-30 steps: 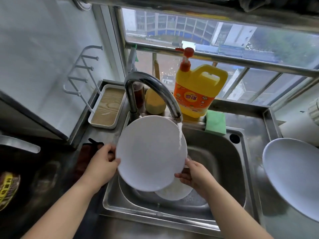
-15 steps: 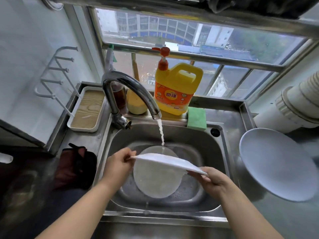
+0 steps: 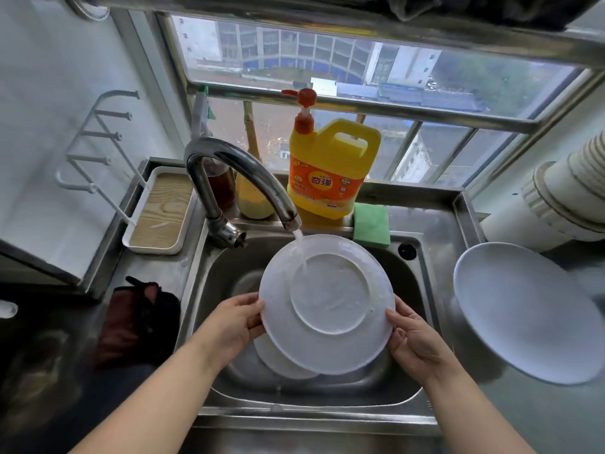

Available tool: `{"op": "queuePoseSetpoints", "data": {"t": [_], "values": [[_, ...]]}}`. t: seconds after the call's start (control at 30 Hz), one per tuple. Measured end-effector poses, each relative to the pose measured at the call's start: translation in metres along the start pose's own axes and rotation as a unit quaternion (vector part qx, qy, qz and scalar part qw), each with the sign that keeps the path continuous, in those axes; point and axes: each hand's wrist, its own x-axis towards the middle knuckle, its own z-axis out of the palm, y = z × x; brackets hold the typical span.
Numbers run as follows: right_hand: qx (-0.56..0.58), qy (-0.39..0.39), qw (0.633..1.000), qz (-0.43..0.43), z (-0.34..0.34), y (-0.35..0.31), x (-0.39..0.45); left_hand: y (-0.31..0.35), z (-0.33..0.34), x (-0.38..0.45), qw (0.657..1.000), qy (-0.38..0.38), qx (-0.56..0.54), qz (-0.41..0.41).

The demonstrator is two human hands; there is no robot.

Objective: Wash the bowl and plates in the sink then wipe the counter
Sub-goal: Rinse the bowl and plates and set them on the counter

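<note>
I hold a white plate (image 3: 327,339) over the steel sink (image 3: 314,411), its underside and foot ring facing me. My left hand (image 3: 234,322) grips its left rim and my right hand (image 3: 414,339) grips its right rim. Water from the curved faucet (image 3: 235,172) runs onto the plate's upper part. Another white dish (image 3: 278,362) lies in the basin, mostly hidden under the held plate. A further white plate (image 3: 523,312) rests tilted on the counter to the right of the sink.
A yellow detergent jug (image 3: 327,172) with a red pump and a green sponge (image 3: 371,224) stand behind the basin. A white tray (image 3: 160,211) lies at the back left, a dark red cloth (image 3: 137,326) on the left counter, a white ribbed duct (image 3: 563,194) at far right.
The plate was face-up and tilted, then edge-on and nearly flat over the basin; now it is flipped, underside towards me, under the running water. Both hands kept their hold on the rim.
</note>
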Motion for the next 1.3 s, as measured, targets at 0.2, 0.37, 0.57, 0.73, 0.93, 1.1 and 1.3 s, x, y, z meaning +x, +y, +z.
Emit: {"op": "queuePoseSetpoints", "data": {"t": [0.2, 0.37, 0.57, 0.73, 0.93, 1.1, 1.3], "values": [[-0.037, 0.071, 0.996, 0.027, 0.004, 0.012, 0.013, 0.007, 0.013, -0.005, 0.997, 0.010, 0.052, 0.054], [-0.045, 0.144, 0.985, 0.083, 0.004, 0.030, 0.024, 0.010, 0.027, -0.005, 0.987, 0.025, 0.105, 0.122], [0.010, 0.168, 0.978, 0.124, -0.001, 0.044, 0.025, 0.018, 0.044, -0.006, 0.979, 0.030, 0.124, 0.159], [-0.003, 0.157, 0.979, 0.128, 0.002, 0.046, 0.021, 0.022, 0.045, -0.006, 0.978, 0.041, 0.115, 0.170], [0.026, 0.111, 0.990, 0.088, 0.009, 0.046, 0.019, 0.020, 0.020, -0.011, 0.986, 0.071, 0.024, 0.149], [-0.012, 0.052, 0.997, 0.062, 0.022, 0.041, 0.014, 0.013, -0.016, -0.008, 0.983, 0.124, -0.044, 0.131], [-0.077, 0.017, 0.995, 0.054, 0.043, 0.045, 0.012, 0.000, -0.044, -0.013, 0.978, 0.139, -0.108, 0.112]]}}
